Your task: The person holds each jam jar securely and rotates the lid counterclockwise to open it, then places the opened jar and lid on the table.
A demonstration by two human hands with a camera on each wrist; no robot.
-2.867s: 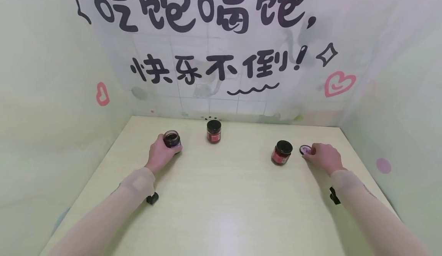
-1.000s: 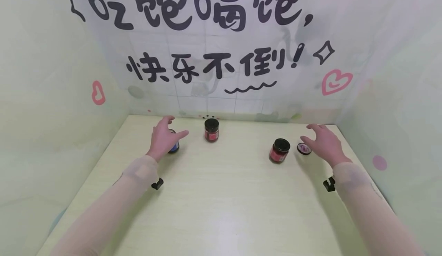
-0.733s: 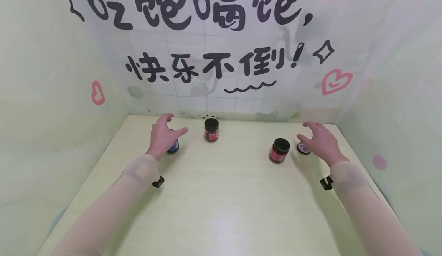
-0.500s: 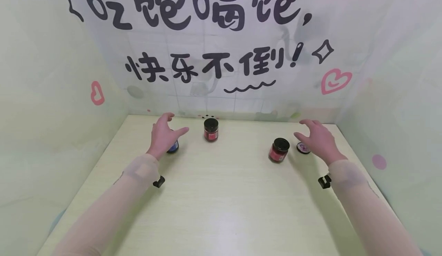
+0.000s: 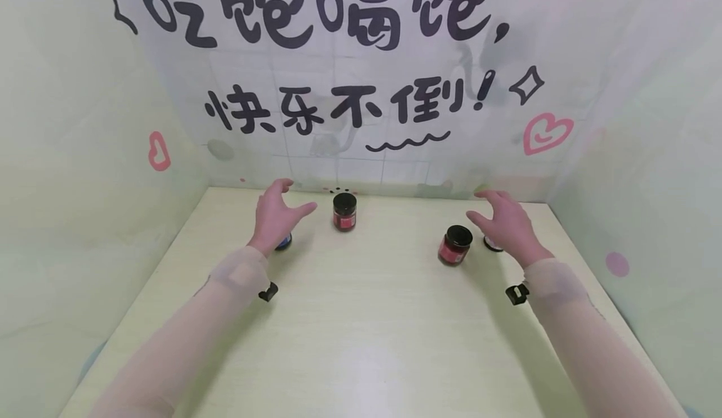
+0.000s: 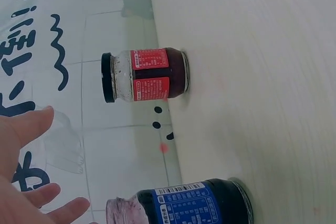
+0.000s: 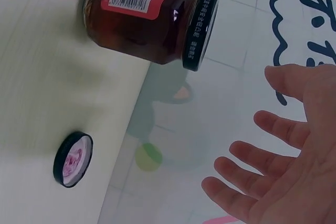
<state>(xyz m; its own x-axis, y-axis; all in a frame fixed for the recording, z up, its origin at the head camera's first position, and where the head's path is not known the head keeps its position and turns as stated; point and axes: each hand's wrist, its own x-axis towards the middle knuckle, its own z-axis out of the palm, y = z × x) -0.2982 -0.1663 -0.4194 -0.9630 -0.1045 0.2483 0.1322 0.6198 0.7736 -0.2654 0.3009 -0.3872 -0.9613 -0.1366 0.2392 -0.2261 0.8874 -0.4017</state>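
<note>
My left hand (image 5: pixel 276 217) hovers, fingers spread, above a lidless jar with a blue label (image 6: pixel 189 203), which it mostly hides in the head view. To that jar's right stands a red-labelled jar (image 5: pixel 345 212) with a black lid on. On the right side, my right hand (image 5: pixel 507 224) is raised with loosely bent fingers and holds nothing. Below it a black jar lid (image 7: pixel 72 159) lies inside up, its liner stained purple. Just left of this lid is a second red-labelled jar (image 5: pixel 455 245), closed with a black lid.
A pale wooden table (image 5: pixel 361 318) carries everything. White printed sheets wall it in at the back (image 5: pixel 361 167), left and right. Each wrist bears a small black camera mount, such as the right one (image 5: pixel 517 293).
Earlier my left hand gripped the blue-labelled jar and my right hand pinched the lid. Both have let go and lifted; they have since drifted inward. The jars and lid stay put.
</note>
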